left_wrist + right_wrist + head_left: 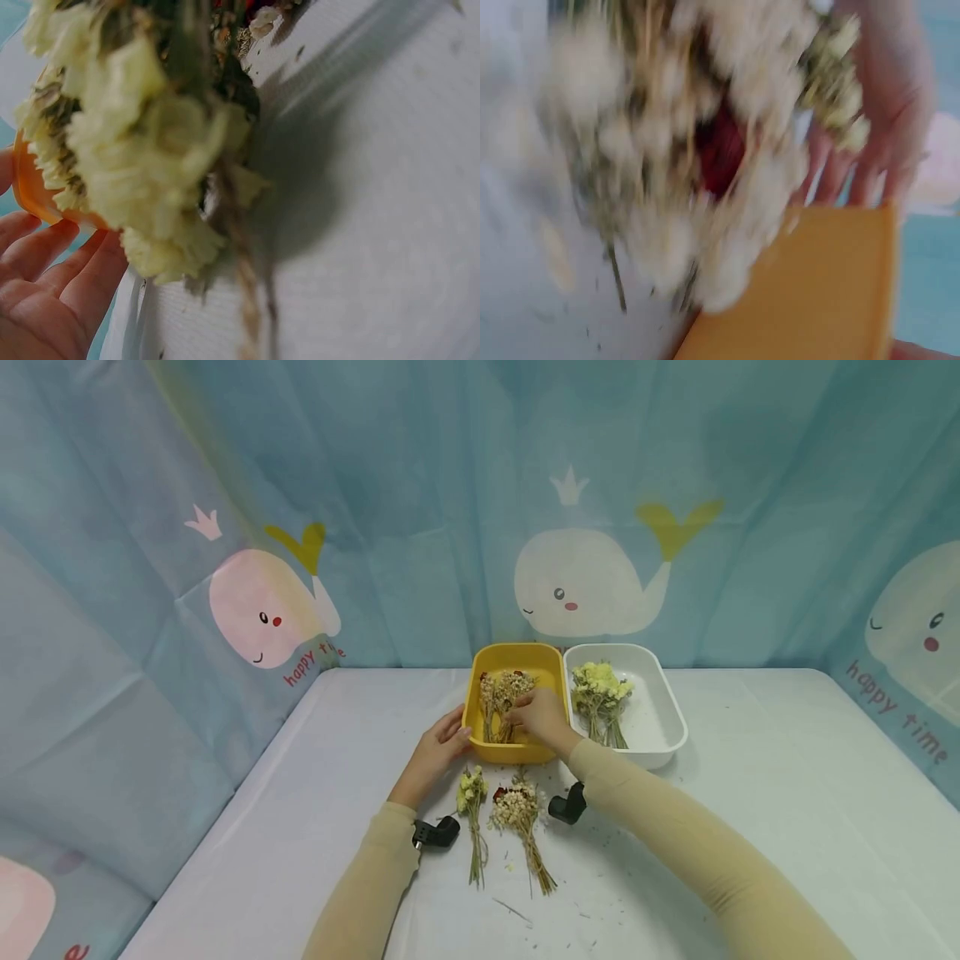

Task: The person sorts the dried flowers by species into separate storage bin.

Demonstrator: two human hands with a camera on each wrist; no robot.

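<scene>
My left hand (437,752) rests against the left side of the yellow tray (551,670), its extended fingers touching the outer wall, as the left wrist view also shows. Inside that tray lie bunches of cream and red dried flowers (491,689). My right hand (542,717) reaches over the near right part of the tray, fingers curled, and pinches the stems of one bunch; its fingertips are partly hidden. On the table before the tray lie a yellow dried-flower bunch (472,789) and a cream and red bunch (516,808), both tied with twine.
A white tray (660,714) holding yellow dried-flower bunches (600,685) stands against the yellow tray's right side. Loose stem bits (512,912) are scattered on the white tabletop (360,727). A whale-printed curtain (450,485) hangs behind.
</scene>
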